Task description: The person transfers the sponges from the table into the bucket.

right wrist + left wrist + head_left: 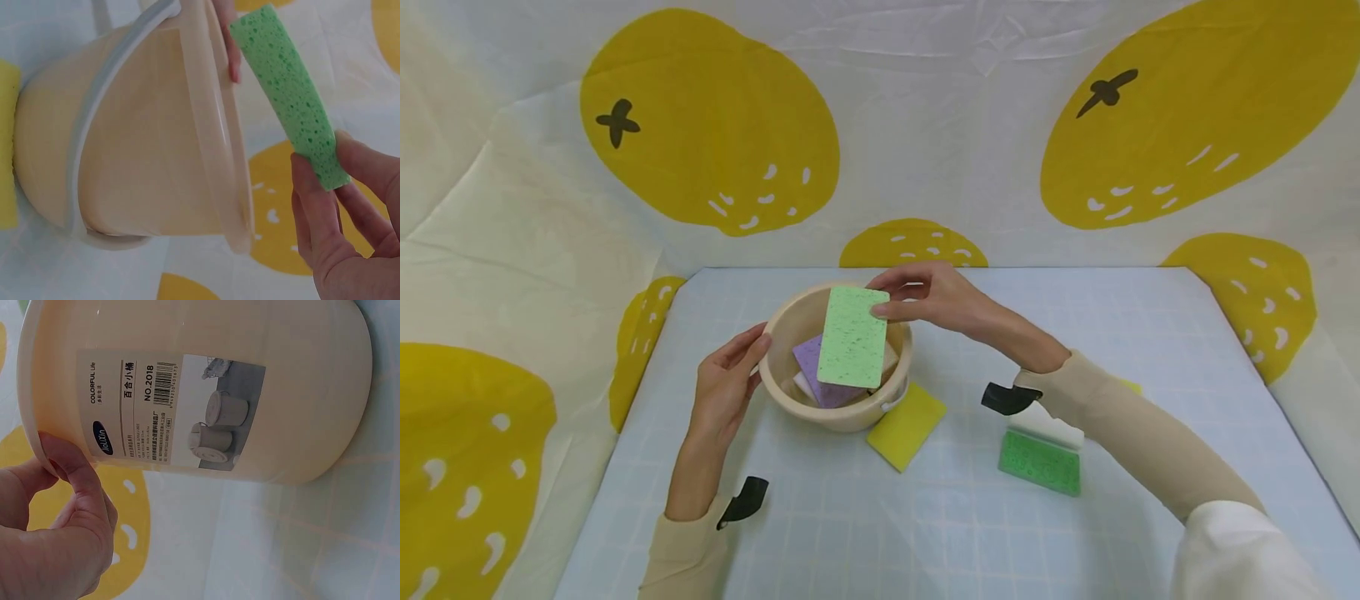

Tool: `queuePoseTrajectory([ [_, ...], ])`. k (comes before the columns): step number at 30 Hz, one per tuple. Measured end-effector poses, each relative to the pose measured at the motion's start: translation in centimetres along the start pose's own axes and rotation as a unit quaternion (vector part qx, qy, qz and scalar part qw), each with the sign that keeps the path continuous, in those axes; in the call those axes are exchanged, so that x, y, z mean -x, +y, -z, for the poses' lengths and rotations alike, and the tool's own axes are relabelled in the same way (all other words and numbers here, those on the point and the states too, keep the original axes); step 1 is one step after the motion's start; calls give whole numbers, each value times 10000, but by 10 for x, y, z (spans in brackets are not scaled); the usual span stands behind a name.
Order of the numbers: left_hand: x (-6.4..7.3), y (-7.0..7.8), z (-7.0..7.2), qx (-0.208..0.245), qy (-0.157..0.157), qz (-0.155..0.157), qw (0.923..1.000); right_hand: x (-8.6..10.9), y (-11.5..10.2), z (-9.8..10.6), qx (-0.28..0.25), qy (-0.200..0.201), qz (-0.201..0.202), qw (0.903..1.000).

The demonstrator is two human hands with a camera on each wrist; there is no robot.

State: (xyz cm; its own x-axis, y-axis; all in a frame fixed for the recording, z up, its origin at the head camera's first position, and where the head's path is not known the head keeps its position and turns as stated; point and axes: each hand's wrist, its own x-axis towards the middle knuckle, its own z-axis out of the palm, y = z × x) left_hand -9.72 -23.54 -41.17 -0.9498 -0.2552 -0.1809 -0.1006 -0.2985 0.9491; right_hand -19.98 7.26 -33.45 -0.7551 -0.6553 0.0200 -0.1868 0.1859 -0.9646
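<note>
A light green sponge (853,337) is pinched at its edge between the thumb and fingers of my right hand (936,296). It hangs above the mouth of a cream plastic bucket (842,421). In the right wrist view the same green sponge (290,103) shows edge-on, apart from the bucket's rim (209,125). My left hand (724,383) pinches the bucket's left rim; in the left wrist view, thumb and finger grip that lip beside a printed label (169,412). Inside the bucket lie a purple sponge (808,358) and paler pieces, partly hidden by the green sponge.
A yellow sponge (907,427) lies against the bucket's right side. Farther right are a darker green sponge (1040,462) and a white piece (1048,423), partly under the right sleeve. A grey-white handle (94,106) hangs down the bucket's side. Patterned cloth walls surround the table (865,533).
</note>
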Motion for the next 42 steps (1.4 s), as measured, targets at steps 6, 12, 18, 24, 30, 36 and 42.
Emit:
queuePoseTrajectory([
  [6, -1, 0, -1, -84, 66, 85, 9999, -16, 6, -10, 221, -79, 97, 9997],
  [12, -2, 0, 0, -209, 105, 137, 9996, -31, 14, -20, 265, -312, 141, 9991],
  [18, -1, 1, 1, -201, 76, 105, 9997, -43, 18, -28, 594, -464, 291, 9967],
  [24, -1, 1, 0, -215, 133, 110, 9996, -53, 18, -37, 871, -655, 338, 9935],
  [30, 0, 0, 1, -223, 176, 108, 9995, -61, 18, -46, 943, -967, 381, 9901],
  [36, 0, -1, 1, -209, 161, 101, 9996, -69, 23, -55, 1466, -997, 552, 9826],
  [42, -1, -1, 2, -103, 122, 109, 9998, -69, 26, -63, 1962, -799, 803, 9740],
])
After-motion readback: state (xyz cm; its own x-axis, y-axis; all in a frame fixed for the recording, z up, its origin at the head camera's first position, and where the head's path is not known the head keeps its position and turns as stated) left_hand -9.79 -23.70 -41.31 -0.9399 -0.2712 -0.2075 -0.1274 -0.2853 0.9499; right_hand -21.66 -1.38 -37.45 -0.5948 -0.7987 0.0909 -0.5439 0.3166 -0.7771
